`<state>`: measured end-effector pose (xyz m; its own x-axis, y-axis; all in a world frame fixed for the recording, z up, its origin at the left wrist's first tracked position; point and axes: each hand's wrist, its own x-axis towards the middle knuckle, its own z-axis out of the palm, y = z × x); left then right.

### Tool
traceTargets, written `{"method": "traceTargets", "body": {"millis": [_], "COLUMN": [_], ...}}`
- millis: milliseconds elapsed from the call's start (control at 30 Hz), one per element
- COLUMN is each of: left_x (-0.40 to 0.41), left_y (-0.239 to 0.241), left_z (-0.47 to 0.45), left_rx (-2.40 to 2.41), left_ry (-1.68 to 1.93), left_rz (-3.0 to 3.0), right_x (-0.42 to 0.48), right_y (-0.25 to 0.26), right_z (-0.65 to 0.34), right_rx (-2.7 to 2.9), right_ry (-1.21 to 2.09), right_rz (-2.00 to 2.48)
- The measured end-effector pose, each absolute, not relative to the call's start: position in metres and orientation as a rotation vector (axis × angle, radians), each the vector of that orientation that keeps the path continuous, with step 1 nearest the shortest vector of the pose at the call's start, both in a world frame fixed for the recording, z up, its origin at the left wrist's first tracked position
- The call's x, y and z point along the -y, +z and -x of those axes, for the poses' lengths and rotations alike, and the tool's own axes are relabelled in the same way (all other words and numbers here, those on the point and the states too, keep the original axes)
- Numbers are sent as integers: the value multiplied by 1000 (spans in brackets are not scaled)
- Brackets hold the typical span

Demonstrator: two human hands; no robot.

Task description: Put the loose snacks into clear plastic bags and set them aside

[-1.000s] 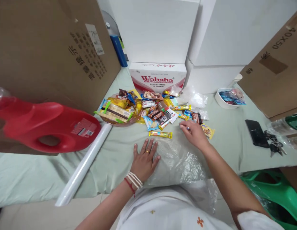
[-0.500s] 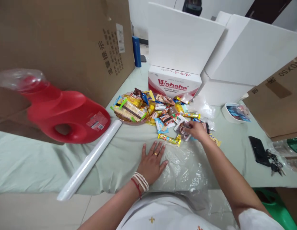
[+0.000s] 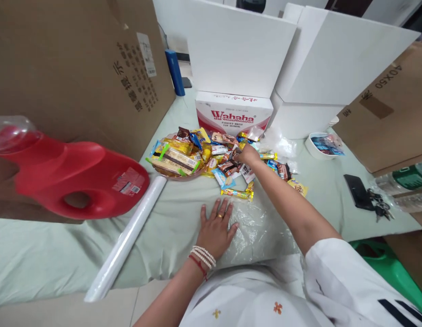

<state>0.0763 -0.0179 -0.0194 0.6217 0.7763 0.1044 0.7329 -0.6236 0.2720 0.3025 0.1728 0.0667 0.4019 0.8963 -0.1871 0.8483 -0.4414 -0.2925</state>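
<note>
My left hand [image 3: 216,227] lies flat and open, fingers spread, on the left edge of a clear plastic bag [image 3: 262,229] spread on the pale green cloth. My right hand [image 3: 245,154] reaches far forward into the heap of wrapped snacks [image 3: 228,159], fingers curled down among the packets; what they grip, if anything, I cannot make out. A shallow dish [image 3: 175,172] under the left of the heap holds more snacks. A long yellow packet [image 3: 236,194] lies just beyond the bag.
A red jug [image 3: 78,179] lies on its side at left beside a white film roll [image 3: 125,238]. Cardboard boxes [image 3: 78,68] and white boxes [image 3: 336,59] wall the back, with a Wahaha carton [image 3: 233,113]. At right sit a white bowl [image 3: 321,144], a phone [image 3: 357,191] and keys [image 3: 379,206].
My right hand has moved from the near edge of the snack heap forward and left, deep into it. My left hand has stayed flat on the bag. The camera shifted.
</note>
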Motion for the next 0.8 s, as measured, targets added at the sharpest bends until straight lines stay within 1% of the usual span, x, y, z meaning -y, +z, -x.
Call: {"method": "traceTargets", "body": {"millis": [67,133,233,333,400,500,567,600,633,667,700,800], "left_x": [18,17,17,18,19,19,18,18,18,19,19,19], "left_y": [-20,-20,-19,-16,-14,-13,-13,-13,-13,-14,-14,-14], "left_z": [-76,-77,-78,-80,-80,-81,-80,-80,-81,-81,-81,-82], "left_rx": [-1244,-1252,-1268,-1284,-1284,-1278,-1280,-1280,-1278,-1277,-1277,-1275], "left_ry": [304,287,266,262,265,264,259,255,251,246,243,237], "left_rz": [-2648,-2653,-2657,-2649,-2631,-2605,-2602,-2608,-2618,-2630,-2643,-2668], "right_x": [-169,-160,-135,-94,-62,-16,6,14,20,24,27,34], "right_y": [67,69,78,98,112,122,114,107,99,89,81,63], "right_z": [-311,-325,-356,-385,-396,-394,-381,-374,-366,-359,-352,-340], "right_rx": [1561,1565,1552,1428,1327,1414,1597,1698,1804,1914,2020,2243], "right_ry": [483,414,318,352,551,1081,1417,1524,1560,1508,1371,823], "right_rz": [2475,2397,2142,1891,1773,1626,1534,1504,1509,1562,1656,1862]}}
